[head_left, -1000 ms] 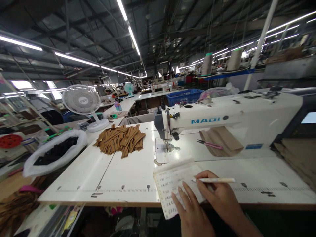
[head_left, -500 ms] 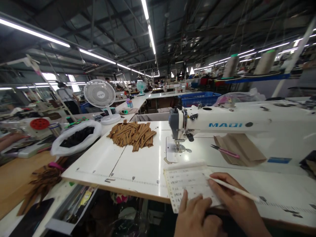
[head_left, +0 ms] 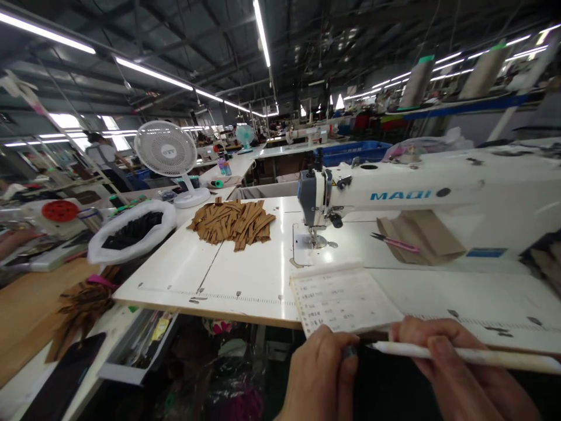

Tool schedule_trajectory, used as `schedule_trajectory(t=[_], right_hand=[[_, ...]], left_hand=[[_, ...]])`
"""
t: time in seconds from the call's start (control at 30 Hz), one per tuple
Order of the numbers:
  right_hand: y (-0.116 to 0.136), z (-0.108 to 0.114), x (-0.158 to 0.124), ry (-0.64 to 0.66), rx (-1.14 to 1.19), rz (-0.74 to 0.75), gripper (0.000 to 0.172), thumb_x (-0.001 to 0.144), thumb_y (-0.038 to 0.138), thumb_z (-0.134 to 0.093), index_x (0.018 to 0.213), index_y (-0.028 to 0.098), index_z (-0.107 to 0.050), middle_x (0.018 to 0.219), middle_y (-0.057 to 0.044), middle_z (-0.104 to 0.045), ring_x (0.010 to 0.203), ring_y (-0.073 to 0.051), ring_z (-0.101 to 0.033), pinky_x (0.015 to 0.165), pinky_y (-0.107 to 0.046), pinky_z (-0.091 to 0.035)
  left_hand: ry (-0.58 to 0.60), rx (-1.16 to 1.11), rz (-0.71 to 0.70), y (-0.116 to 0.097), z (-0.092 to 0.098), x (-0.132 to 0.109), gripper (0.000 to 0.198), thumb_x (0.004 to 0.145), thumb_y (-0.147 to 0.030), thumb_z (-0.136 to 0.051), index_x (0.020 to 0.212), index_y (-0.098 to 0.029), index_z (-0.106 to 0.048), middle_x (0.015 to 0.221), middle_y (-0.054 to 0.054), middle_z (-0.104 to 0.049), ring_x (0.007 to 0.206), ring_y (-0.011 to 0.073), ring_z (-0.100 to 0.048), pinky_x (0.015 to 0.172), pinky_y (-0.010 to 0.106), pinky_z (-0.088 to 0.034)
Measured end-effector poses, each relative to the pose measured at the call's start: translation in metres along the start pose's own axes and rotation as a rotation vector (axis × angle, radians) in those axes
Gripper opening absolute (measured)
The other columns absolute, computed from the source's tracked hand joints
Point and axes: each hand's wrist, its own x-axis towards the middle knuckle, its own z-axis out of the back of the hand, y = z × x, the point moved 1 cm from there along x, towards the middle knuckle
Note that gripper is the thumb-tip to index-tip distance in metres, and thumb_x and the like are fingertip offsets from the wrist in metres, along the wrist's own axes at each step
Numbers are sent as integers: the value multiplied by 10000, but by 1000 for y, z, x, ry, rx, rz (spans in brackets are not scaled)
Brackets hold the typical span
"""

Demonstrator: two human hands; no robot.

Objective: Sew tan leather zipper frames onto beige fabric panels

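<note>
And here, at the near edge of the bench, a white pen is gripped in the right hand, pinched between thumb and curled fingers, its dark tip pointed toward the left hand. Over on that left side, the fingers are drawn in tight, and a small dark piece is held between the thumb and the bent forefinger; what it is cannot be told at this size. Pen tip and dark piece are lined up, just beside each other, a slim gap left between them.

The handwritten notepad is laid open on the bench just beyond both hands, its lower edge partly covered by the left knuckles; whether it is touched by them cannot be told. Behind it the sewing machine is seen, with pink-handled snips rested on folded brown fabric under its arm. Farther left, brown strips are heaped.
</note>
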Motion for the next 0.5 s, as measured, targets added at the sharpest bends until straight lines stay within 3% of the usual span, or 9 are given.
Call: schedule_trajectory(t=[0.17,0.4,0.5], right_hand=[[20,-10,-2,-36,120,-80,224,929,392,-476,763,253,-536,719,-33,-494,662,-183,-503,458,-239,-432],[2,-2,-1,128,65,-65,232,867,427,-572,738,235,-558,719,-37,-544,652,-196,-554,526,-256,-508],[5,-4,-5,103,-11,-75,235,898,420,-523,759,231,-545,756,-42,-567,695,-196,-574,485,-216,-477]], left_hand=[[-1,10,-58,3,-2,-2,321,909,-177,-389,1172,-263,-552,1139,33,-634,1128,168,-561,927,281,-489],[17,-43,-147,-1,4,0,308,912,-174,-398,1177,-271,-523,1073,19,-636,1035,162,-588,878,279,-493],[30,-57,-190,-7,10,7,259,917,-172,-409,1137,-236,-528,987,29,-637,924,158,-612,812,264,-500]])
